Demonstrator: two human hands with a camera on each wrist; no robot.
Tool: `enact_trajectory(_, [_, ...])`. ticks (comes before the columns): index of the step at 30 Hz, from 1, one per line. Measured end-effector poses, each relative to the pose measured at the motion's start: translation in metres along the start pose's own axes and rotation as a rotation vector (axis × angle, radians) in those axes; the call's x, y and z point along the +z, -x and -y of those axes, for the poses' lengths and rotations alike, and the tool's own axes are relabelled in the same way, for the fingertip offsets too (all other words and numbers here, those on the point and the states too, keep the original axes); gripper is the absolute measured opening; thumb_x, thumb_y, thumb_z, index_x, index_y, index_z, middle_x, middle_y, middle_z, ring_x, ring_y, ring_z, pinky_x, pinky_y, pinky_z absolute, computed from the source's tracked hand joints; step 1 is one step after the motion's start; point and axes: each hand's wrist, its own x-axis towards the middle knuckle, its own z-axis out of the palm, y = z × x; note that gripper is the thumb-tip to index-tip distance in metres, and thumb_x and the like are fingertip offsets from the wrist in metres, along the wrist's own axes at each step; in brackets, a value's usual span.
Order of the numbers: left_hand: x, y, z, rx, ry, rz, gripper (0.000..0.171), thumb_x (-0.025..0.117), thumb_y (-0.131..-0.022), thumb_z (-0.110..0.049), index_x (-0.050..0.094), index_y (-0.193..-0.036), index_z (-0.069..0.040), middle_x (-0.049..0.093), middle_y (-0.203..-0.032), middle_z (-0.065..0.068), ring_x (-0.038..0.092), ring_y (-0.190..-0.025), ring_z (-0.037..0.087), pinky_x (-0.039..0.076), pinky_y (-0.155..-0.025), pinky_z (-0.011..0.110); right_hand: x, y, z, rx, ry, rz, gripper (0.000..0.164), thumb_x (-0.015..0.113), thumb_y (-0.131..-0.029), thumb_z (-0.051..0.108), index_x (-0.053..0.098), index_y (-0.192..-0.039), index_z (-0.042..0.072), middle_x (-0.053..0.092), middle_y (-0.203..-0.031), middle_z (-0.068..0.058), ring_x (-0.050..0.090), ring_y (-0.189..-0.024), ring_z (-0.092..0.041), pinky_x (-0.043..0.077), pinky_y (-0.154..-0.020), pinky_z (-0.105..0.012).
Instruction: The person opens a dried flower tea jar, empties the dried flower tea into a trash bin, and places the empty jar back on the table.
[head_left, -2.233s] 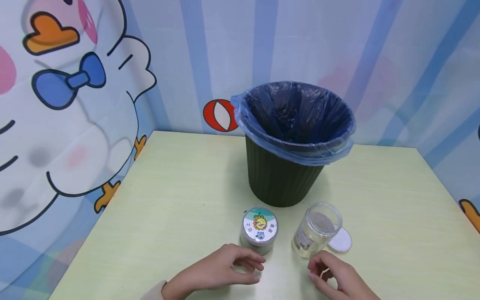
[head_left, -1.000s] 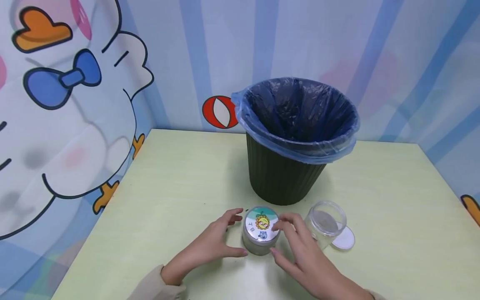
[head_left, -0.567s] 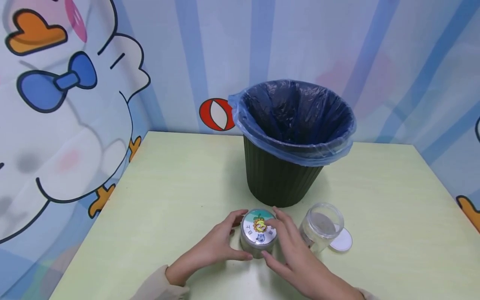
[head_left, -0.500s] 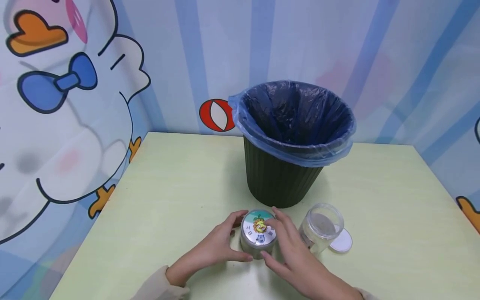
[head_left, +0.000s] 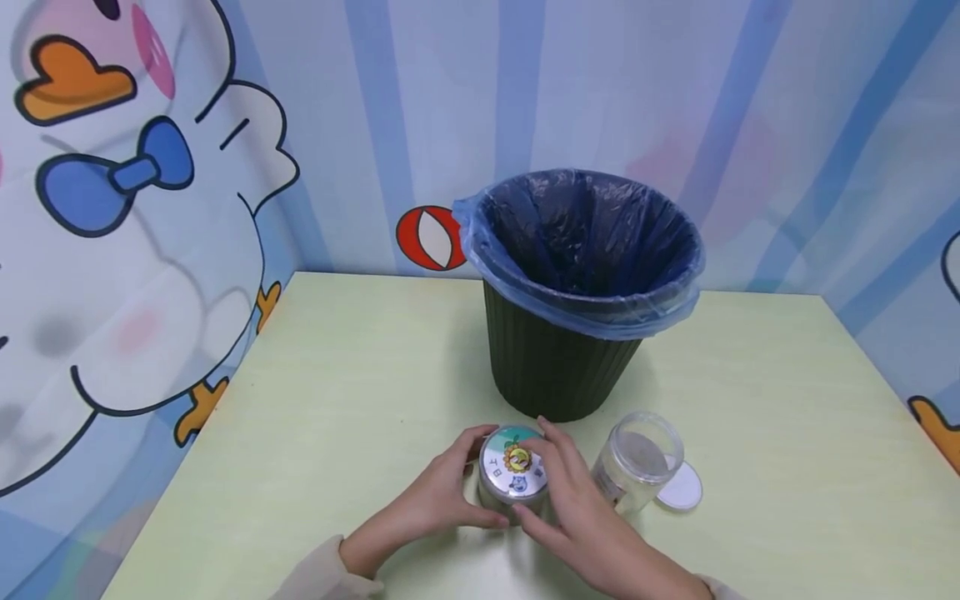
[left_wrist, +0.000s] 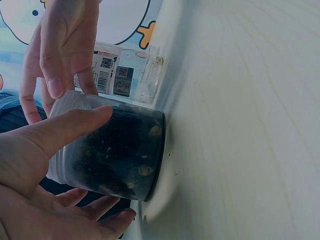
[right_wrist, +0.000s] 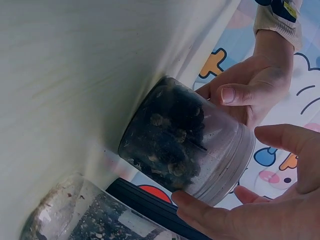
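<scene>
A clear screw-top jar [head_left: 517,468] with a sunflower cartoon on its lid stands between both hands. Dark contents with pale bits fill much of it, as the left wrist view of the jar [left_wrist: 117,152] shows. My left hand [head_left: 431,500] holds its side, thumb in front and fingers behind. From the right, my right hand [head_left: 588,521] spans the lid, with thumb and fingers at its rim in the right wrist view. Right behind that hand is a lidless clear jar [head_left: 633,467] with a label. Beside it lies a round white lid [head_left: 681,486].
Behind the jars stands a dark ribbed bin [head_left: 558,367], lined with a blue plastic bag [head_left: 480,242]. The pale yellow table [head_left: 360,358] meets a printed cartoon backdrop [head_left: 435,100] at the back and sides.
The left hand has moved forward to the cartoon-lidded jar. The right hand has come left from the open jar onto the lid. Both hands have stayed there over the last half second.
</scene>
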Motion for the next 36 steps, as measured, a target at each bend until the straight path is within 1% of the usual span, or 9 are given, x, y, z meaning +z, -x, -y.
enact_trajectory(6, [0.003, -0.002, 0.004, -0.010, 0.051, -0.005, 0.102, 0.094, -0.066, -0.012, 0.034, -0.148, -0.001, 0.049, -0.142, 0.016, 0.046, -0.133, 0.031, 0.036, -0.110, 0.047, 0.002, -0.002, 0.000, 0.014, -0.009, -0.015, 0.063, 0.074, -0.091, 0.026, 0.041, -0.142, 0.009, 0.028, -0.157, -0.016, 0.036, -0.140, -0.034, 0.042, -0.105, -0.049])
enact_trajectory(9, [0.006, -0.004, 0.007, -0.011, 0.057, -0.011, 0.101, 0.094, -0.065, -0.012, 0.035, -0.147, -0.001, 0.049, -0.143, 0.013, 0.046, -0.133, 0.028, 0.036, -0.110, 0.045, 0.003, -0.003, 0.000, 0.027, -0.021, -0.013, 0.064, 0.075, -0.091, 0.027, 0.040, -0.142, 0.009, 0.027, -0.157, -0.016, 0.037, -0.139, -0.032, 0.042, -0.105, -0.048])
enact_trajectory(14, [0.010, -0.006, 0.009, -0.019, 0.071, -0.025, 0.098, 0.093, -0.065, -0.013, 0.037, -0.146, -0.003, 0.049, -0.144, 0.011, 0.046, -0.133, 0.027, 0.034, -0.112, 0.045, 0.004, -0.005, 0.001, 0.045, -0.046, -0.001, 0.067, 0.075, -0.091, 0.030, 0.039, -0.144, 0.009, 0.027, -0.157, -0.016, 0.035, -0.140, -0.030, 0.041, -0.105, -0.049])
enact_trajectory(18, [0.012, -0.007, 0.010, -0.027, 0.089, -0.030, 0.097, 0.093, -0.066, -0.014, 0.038, -0.145, -0.003, 0.048, -0.143, 0.011, 0.046, -0.133, 0.027, 0.034, -0.112, 0.044, 0.006, -0.007, 0.002, 0.038, -0.057, -0.006, 0.068, 0.075, -0.090, 0.029, 0.039, -0.143, 0.007, 0.029, -0.155, -0.018, 0.035, -0.140, -0.031, 0.041, -0.105, -0.050])
enact_trajectory(23, [0.014, -0.009, 0.012, -0.036, 0.093, -0.033, 0.099, 0.093, -0.065, -0.012, 0.038, -0.145, -0.003, 0.049, -0.141, 0.010, 0.048, -0.131, 0.027, 0.034, -0.111, 0.045, 0.008, -0.010, 0.005, 0.059, -0.040, 0.000, 0.067, 0.075, -0.091, 0.027, 0.039, -0.144, 0.007, 0.031, -0.153, -0.018, 0.038, -0.137, -0.032, 0.041, -0.105, -0.051])
enact_trajectory(27, [0.014, -0.010, 0.013, -0.037, 0.106, -0.029, 0.097, 0.092, -0.065, -0.006, 0.037, -0.145, -0.003, 0.048, -0.142, 0.012, 0.046, -0.132, 0.028, 0.033, -0.112, 0.045, 0.010, -0.012, 0.006, 0.074, -0.024, 0.007, 0.068, 0.076, -0.090, 0.027, 0.039, -0.144, 0.009, 0.031, -0.152, -0.017, 0.038, -0.136, -0.033, 0.042, -0.104, -0.051])
enact_trajectory(32, [0.015, -0.010, 0.013, -0.035, 0.120, -0.029, 0.096, 0.090, -0.064, -0.001, 0.037, -0.144, -0.002, 0.048, -0.142, 0.012, 0.045, -0.132, 0.029, 0.032, -0.113, 0.044, 0.011, -0.013, 0.005, 0.067, -0.012, 0.009, 0.067, 0.077, -0.089, 0.025, 0.041, -0.143, 0.009, 0.033, -0.149, -0.016, 0.040, -0.133, -0.033, 0.044, -0.101, -0.051])
enact_trajectory(36, [0.016, -0.010, 0.013, -0.036, 0.108, -0.031, 0.095, 0.090, -0.064, -0.001, 0.038, -0.143, -0.002, 0.050, -0.139, 0.012, 0.049, -0.128, 0.027, 0.034, -0.111, 0.046, 0.011, -0.014, 0.004, 0.052, -0.008, 0.010, 0.066, 0.078, -0.088, 0.025, 0.041, -0.141, 0.008, 0.035, -0.147, -0.014, 0.039, -0.132, -0.031, 0.044, -0.102, -0.050])
